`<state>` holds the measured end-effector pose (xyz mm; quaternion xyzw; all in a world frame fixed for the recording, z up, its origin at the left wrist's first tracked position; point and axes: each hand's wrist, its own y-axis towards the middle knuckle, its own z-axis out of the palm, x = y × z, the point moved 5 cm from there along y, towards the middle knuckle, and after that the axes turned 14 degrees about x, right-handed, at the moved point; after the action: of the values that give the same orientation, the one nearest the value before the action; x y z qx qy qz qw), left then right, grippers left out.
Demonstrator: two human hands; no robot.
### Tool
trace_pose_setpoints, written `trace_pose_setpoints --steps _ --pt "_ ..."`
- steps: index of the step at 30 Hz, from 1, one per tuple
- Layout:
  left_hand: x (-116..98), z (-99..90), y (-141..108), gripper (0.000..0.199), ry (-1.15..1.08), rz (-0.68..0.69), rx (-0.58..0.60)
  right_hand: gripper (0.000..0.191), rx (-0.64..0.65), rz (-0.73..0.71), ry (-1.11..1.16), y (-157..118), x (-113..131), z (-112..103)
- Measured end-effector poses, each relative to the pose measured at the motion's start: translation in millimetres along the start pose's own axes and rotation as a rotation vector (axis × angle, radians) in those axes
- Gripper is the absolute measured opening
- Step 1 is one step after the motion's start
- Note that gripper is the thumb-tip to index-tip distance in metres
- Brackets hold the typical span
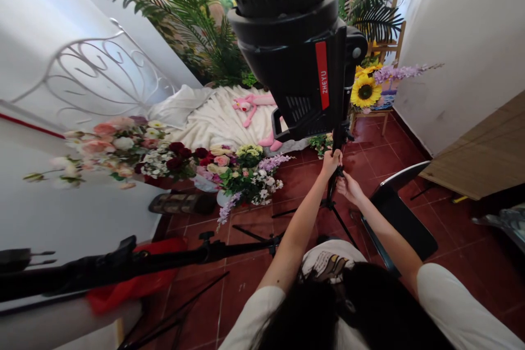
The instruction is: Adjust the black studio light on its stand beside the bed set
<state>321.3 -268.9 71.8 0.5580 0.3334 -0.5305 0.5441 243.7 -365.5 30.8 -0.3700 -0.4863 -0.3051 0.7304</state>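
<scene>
A large black studio light (283, 65) with a red "ZHEYU" label towers in front of me on a black light stand (332, 188). My left hand (331, 163) is wrapped around the stand's pole below the lamp. Slightly lower and to the right, my right hand (349, 187) has its fingers closed at a small dark knob on the same pole; the fingers partly cover the knob. The stand's legs spread over the red tiled floor (246, 284) just ahead of my body.
Another black stand (164, 260) crosses the lower left. A dark folding chair (404, 224) is close to my right arm. Flower bunches (246, 175), a white-draped bed (205, 120) with a pink plush toy (250, 103), palm leaves (192, 5) and a sunflower (365, 92) lie beyond.
</scene>
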Motion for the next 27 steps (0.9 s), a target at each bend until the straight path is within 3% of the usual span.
trace_pose_setpoints --steps 4,9,21,27 --pt "3.1 0.2 0.7 0.082 -0.009 -0.004 0.008 0.062 -0.255 -0.100 -0.516 -14.2 19.1 -22.5" --pt "9.3 -1.2 3.2 0.082 -0.019 -0.013 0.005 0.057 -0.266 -0.073 -0.864 -15.8 34.3 -20.2" --pt "11.8 -2.2 3.5 0.082 -0.020 -0.009 0.020 0.051 -0.244 0.102 -1.231 -8.0 47.7 -14.5" --pt "8.1 -2.4 2.3 0.084 0.007 0.010 0.030 0.055 -0.188 0.165 -1.300 -3.8 50.2 -13.3"
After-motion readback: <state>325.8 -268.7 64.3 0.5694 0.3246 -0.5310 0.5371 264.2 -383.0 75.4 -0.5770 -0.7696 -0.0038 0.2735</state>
